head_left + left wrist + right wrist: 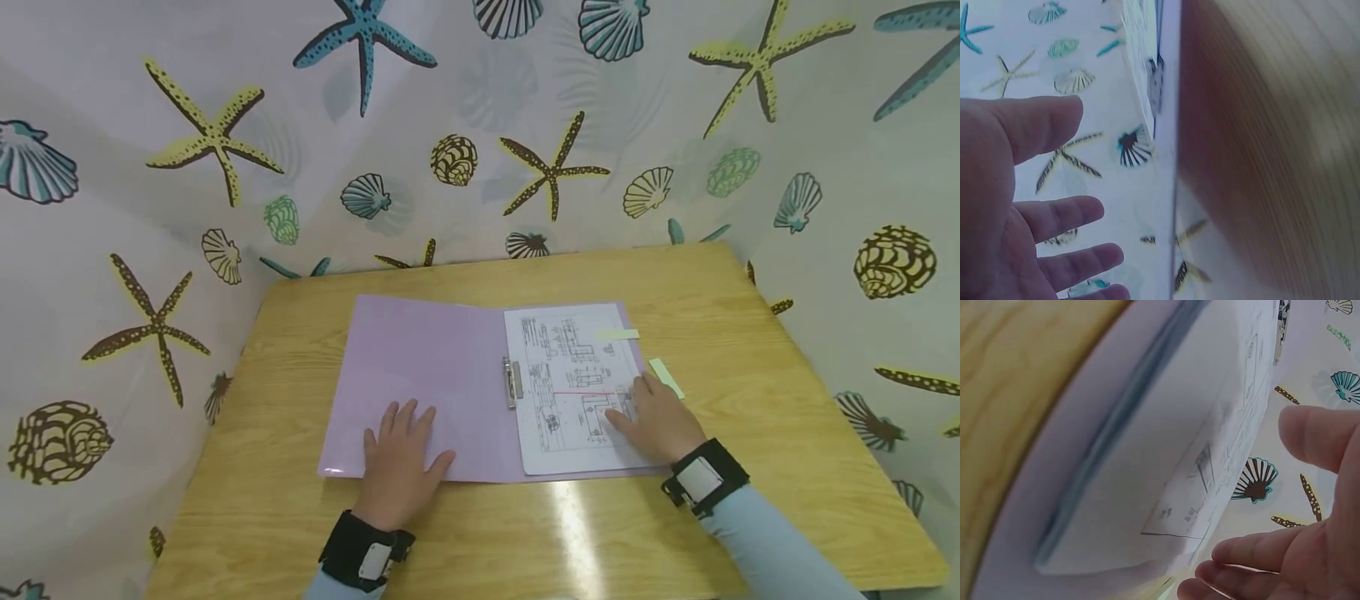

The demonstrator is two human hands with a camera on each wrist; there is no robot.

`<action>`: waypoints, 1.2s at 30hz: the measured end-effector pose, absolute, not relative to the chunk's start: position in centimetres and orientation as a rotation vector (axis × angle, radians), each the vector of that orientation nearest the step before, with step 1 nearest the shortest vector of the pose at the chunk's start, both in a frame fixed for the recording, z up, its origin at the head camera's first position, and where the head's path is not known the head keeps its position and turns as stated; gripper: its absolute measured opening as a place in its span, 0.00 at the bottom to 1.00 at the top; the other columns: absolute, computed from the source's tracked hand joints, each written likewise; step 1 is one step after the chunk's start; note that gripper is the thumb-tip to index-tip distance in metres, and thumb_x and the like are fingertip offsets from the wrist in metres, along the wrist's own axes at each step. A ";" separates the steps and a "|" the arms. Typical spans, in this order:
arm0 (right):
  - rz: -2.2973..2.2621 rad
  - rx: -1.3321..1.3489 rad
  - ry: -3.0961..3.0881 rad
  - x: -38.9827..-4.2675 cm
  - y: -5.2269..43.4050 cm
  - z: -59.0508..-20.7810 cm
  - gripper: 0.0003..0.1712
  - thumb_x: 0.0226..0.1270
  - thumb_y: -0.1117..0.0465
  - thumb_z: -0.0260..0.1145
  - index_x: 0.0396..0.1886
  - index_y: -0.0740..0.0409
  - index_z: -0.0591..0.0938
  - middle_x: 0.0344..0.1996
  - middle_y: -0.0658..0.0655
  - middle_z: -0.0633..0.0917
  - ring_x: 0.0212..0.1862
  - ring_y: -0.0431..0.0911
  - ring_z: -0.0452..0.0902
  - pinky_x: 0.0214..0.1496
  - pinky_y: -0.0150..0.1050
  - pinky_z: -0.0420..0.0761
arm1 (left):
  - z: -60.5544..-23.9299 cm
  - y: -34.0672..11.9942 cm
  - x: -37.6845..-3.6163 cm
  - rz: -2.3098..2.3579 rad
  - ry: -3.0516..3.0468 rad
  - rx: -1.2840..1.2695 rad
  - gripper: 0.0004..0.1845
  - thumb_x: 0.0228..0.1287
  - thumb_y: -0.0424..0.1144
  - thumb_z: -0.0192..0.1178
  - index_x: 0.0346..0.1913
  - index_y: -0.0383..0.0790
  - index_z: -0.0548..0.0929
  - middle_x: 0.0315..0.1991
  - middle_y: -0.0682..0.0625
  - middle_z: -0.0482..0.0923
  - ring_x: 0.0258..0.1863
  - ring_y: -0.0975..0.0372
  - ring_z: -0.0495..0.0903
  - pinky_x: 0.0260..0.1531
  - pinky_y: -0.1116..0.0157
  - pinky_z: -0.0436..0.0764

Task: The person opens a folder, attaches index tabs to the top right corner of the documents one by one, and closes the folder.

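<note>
A purple clip folder (420, 367) lies spread flat on the wooden table. A stack of white sheets with printed technical drawings (558, 458) is on its right side, by the metal clip (512, 382) near the spine. My left hand (397, 471) is spread over the lower part of the left cover, fingers apart, holding nothing. Over the sheets' right edge is my right hand (660, 421), its thumb above a drawing and its fingers toward the folder's edge. The right wrist view shows a gap between thumb and fingers (1254, 550).
One pale green sticky tab (617, 334) crosses the sheets' upper right edge. Another pale tab (667, 377) juts out beyond the folder, just past the right fingers. A cloth printed with starfish and shells (480, 92) hangs behind and beside the wooden table (750, 350).
</note>
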State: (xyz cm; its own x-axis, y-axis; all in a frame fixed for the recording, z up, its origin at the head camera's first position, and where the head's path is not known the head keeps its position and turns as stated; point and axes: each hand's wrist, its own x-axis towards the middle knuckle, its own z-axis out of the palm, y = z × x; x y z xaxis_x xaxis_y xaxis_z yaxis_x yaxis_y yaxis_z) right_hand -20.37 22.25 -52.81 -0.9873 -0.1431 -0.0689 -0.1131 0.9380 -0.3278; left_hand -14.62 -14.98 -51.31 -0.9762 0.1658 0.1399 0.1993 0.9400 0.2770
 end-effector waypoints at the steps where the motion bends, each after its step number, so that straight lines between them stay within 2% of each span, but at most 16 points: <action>1: -0.503 -0.199 3.001 -20.4 22.3 -52.9 0.48 0.66 0.43 0.61 0.65 0.82 0.60 0.65 0.82 0.58 0.65 0.75 0.54 0.63 0.66 0.60 | -51.4 -15.5 -14.6 -0.448 -2.980 -0.248 0.36 0.60 0.57 0.62 0.67 0.41 0.71 0.68 0.37 0.63 0.70 0.40 0.53 0.54 0.27 0.54; 8: -0.524 -0.232 2.977 -20.2 22.2 -53.4 0.50 0.65 0.44 0.63 0.68 0.79 0.58 0.68 0.79 0.57 0.69 0.71 0.51 0.67 0.63 0.56 | -51.5 -18.7 -14.8 -0.475 -2.947 -0.043 0.37 0.59 0.53 0.64 0.65 0.33 0.71 0.67 0.29 0.60 0.69 0.32 0.49 0.52 0.24 0.52; 15: -0.531 -0.283 2.957 -19.9 22.0 -53.8 0.50 0.63 0.44 0.65 0.68 0.79 0.58 0.68 0.79 0.56 0.70 0.70 0.49 0.68 0.62 0.55 | -52.5 -20.0 -14.8 -0.440 -3.041 0.112 0.39 0.59 0.56 0.62 0.65 0.31 0.69 0.67 0.27 0.58 0.67 0.30 0.49 0.50 0.24 0.55; 30: -0.440 -0.291 2.990 -19.8 22.1 -54.4 0.50 0.61 0.46 0.68 0.69 0.75 0.60 0.67 0.77 0.60 0.68 0.72 0.52 0.67 0.62 0.58 | -53.1 -19.6 -14.8 -0.471 -3.064 0.126 0.37 0.58 0.55 0.63 0.63 0.32 0.73 0.67 0.28 0.59 0.67 0.30 0.50 0.49 0.25 0.58; 36: -0.433 -0.295 3.018 -19.7 21.9 -54.1 0.49 0.59 0.47 0.69 0.68 0.75 0.61 0.65 0.76 0.64 0.67 0.71 0.57 0.66 0.61 0.60 | -52.7 -19.4 -14.9 -0.483 -3.075 0.125 0.36 0.60 0.55 0.62 0.64 0.33 0.73 0.68 0.29 0.58 0.68 0.33 0.49 0.50 0.25 0.56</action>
State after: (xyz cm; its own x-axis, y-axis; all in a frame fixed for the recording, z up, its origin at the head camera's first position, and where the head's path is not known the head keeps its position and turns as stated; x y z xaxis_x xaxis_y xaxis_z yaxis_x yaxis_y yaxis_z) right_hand -19.73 21.86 -54.07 -0.9784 -0.2004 -0.0497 -0.1784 0.9415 -0.2859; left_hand -14.92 -19.36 -52.74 -0.9964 -0.0836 0.0139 -0.0753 0.9486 0.3074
